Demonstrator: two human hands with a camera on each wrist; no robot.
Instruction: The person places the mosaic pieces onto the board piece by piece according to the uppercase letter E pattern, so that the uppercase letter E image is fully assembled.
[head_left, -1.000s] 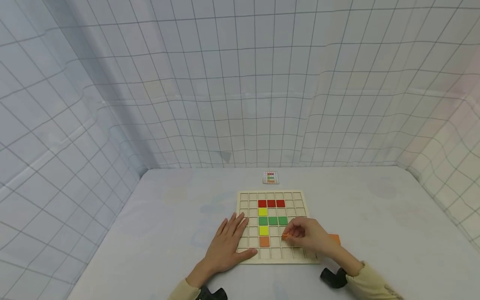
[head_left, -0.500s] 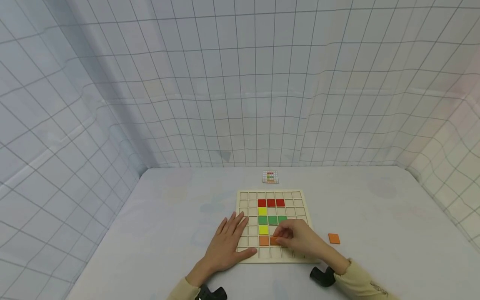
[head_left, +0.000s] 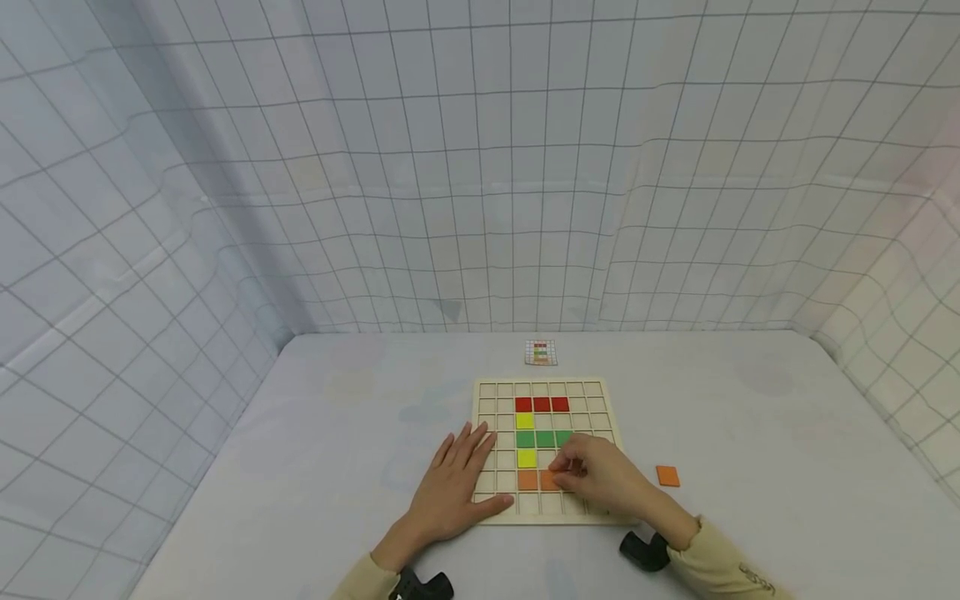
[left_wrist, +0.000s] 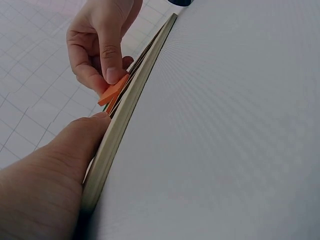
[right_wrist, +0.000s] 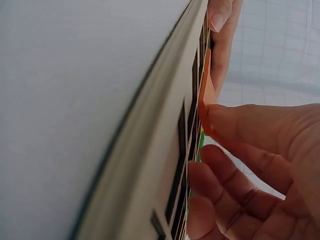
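A pale wooden grid board [head_left: 487, 390] lies on the table with red, yellow, green and orange square tiles set in its cells. My left hand [head_left: 446, 500] rests with fingers spread over the board's left side, thumb along its near edge. Between thumb and fingers, my right hand [head_left: 603, 479] pinches an orange tile [head_left: 550, 480]. That tile sits just right of another orange tile [head_left: 527, 480] lying in a cell. The left wrist view shows the pinched tile [left_wrist: 114, 91] tilted, close over the board. My right fingers hide part of the green row's right end.
A loose orange tile [head_left: 667, 476] lies on the table right of the board. Behind the board is a small card [head_left: 541, 352] printed with a coloured grid pattern. White grid-lined curtains [head_left: 480, 208] surround the table.
My right hand has moved left over the board with the orange tile, stopping beside the lower orange one. The loose tile at the right came into fuller view. My left hand stayed put.
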